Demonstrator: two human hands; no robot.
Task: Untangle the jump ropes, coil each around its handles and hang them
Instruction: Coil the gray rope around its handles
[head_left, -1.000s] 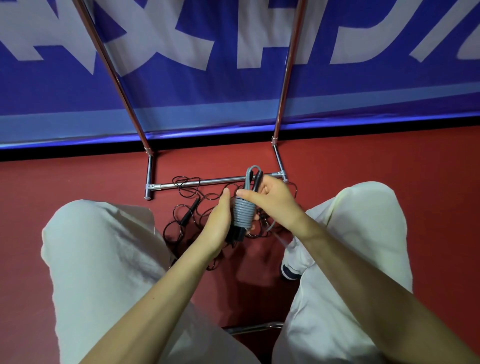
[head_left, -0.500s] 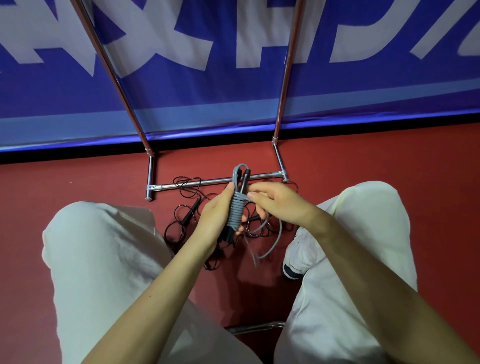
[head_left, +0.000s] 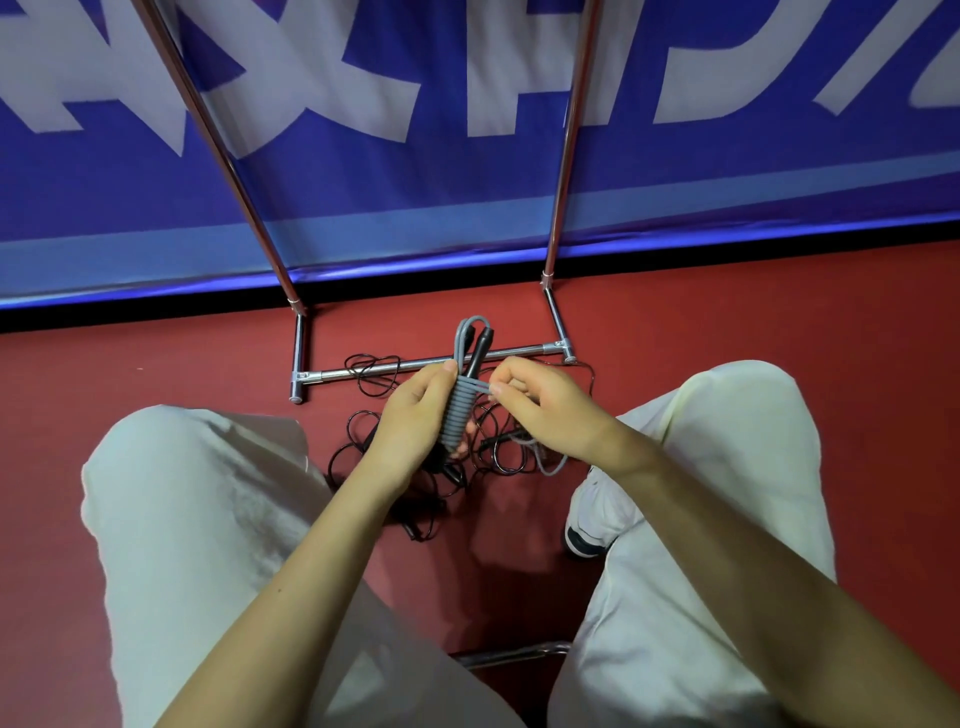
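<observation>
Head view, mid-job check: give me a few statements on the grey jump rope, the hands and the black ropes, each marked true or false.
1. The left hand grips the handles wrapped in grey jump rope. True.
2. The right hand is open and rests on the knee. False: it pinches the grey rope strand beside the coil.
3. The black jump ropes already hang on the rack. False: they lie tangled on the red floor by the metal rack's base bar.
4. A loop of grey rope sticks out above the coil. True.
5. The grey rope is fully coiled. False: a loose tail trails below the right hand.
</observation>
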